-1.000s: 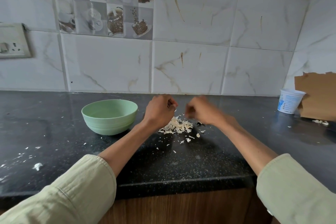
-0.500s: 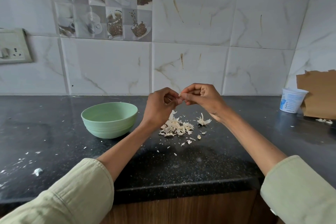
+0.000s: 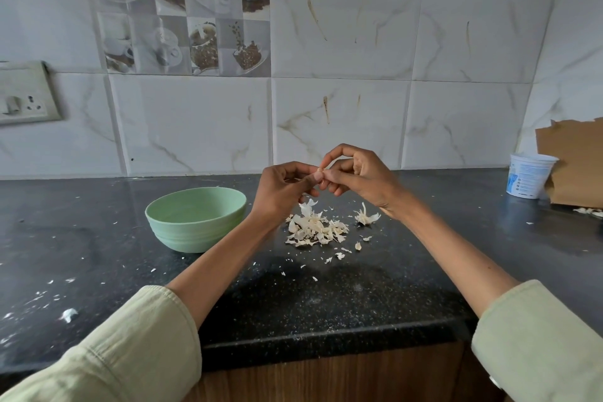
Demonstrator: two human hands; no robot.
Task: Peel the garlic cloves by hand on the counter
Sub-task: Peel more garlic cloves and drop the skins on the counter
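Observation:
A small pale garlic clove (image 3: 319, 170) is held in the air above the black counter (image 3: 326, 300), mostly hidden by fingers. My left hand (image 3: 283, 188) pinches it from the left with thumb and fingertips. My right hand (image 3: 357, 173) pinches it from the right, index finger arched over its top. Below them lies a heap of white garlic skins (image 3: 315, 227). A papery husk piece (image 3: 367, 215) lies alone to the right of the heap. A mint green bowl (image 3: 195, 217) stands left of the heap; nothing shows inside it.
A white plastic tub (image 3: 528, 175) stands at the back right, beside a torn piece of brown cardboard (image 3: 576, 161) leaning on the wall. A wall socket (image 3: 24, 93) is at the far left. White flecks are scattered over the counter's left part.
Both hands rose from just above the skin heap and came together. They now pinch the clove between them, higher than half a second ago. The husk piece has come into view.

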